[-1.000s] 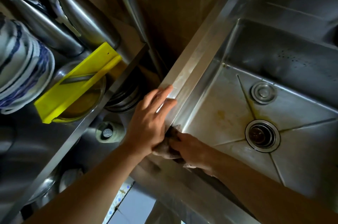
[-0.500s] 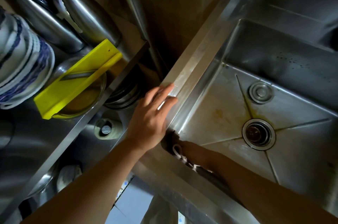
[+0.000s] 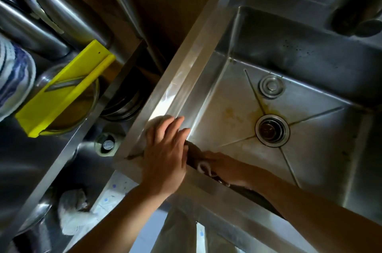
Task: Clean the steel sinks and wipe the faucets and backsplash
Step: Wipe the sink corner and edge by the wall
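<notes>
A brown tiled wall [image 3: 165, 4] fills the far centre, dim and in shadow. To the left stands a steel rack [image 3: 62, 159] holding a yellow plastic slicer [image 3: 62, 91] laid across a round glass bowl [image 3: 82, 108], with blue-and-white stacked plates [image 3: 14, 75] at the left edge and large steel pots [image 3: 51, 15] beyond. Below, pale speckled floor tiles [image 3: 115, 192] show near a crumpled white plastic bag [image 3: 72, 209]. Light falls from the near side.

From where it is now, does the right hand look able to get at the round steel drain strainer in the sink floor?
Probably yes: the right hand is already inside the steel sink, holding a cloth in its near corner, and the bare floor runs unobstructed to the round steel drain strainer.
</notes>
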Available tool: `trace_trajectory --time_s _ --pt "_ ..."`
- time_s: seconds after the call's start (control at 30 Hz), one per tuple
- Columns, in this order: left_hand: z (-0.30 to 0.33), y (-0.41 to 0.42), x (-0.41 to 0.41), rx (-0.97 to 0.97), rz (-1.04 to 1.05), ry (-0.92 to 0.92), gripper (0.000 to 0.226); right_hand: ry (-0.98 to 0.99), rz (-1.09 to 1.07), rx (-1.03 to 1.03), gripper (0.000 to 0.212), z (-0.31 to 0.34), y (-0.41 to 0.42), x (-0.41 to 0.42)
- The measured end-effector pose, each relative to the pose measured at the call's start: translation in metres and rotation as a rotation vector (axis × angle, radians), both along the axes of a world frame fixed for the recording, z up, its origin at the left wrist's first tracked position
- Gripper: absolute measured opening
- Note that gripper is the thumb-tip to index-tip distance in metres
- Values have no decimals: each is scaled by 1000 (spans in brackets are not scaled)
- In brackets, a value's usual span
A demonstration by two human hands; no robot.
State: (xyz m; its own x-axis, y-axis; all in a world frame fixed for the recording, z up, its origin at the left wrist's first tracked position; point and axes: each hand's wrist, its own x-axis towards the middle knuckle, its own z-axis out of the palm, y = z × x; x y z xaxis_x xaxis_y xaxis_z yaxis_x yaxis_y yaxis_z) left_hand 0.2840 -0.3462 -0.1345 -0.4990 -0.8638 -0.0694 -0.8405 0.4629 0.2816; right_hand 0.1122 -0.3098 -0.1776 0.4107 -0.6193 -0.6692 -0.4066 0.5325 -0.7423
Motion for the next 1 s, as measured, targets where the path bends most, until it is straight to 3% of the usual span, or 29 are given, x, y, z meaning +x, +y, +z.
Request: trace_trajectory --time_s 0.17,0.23,0.63,0.77,0.87,1.0 --pt "-1 -5 -2 -1 -4 -3 34 142 108 32 19 -40 4 -6" --pt "-2 -4 -2 -10 -4 0 34 172 171 24 23 -41 8 -10" --pt "7 12 -22 -139 6 12 33 9 14 16 25 49 64 -72" --pt "3 39 -64 -28 -61 64 29 119 53 127 22 26 61 -72" --pt "-7 43 -70 12 -64 -32 33 209 90 216 20 -9 64 -72" --pt "-14 44 -70 -11 -75 -58 32 265 199 243 52 -60 79 -89"
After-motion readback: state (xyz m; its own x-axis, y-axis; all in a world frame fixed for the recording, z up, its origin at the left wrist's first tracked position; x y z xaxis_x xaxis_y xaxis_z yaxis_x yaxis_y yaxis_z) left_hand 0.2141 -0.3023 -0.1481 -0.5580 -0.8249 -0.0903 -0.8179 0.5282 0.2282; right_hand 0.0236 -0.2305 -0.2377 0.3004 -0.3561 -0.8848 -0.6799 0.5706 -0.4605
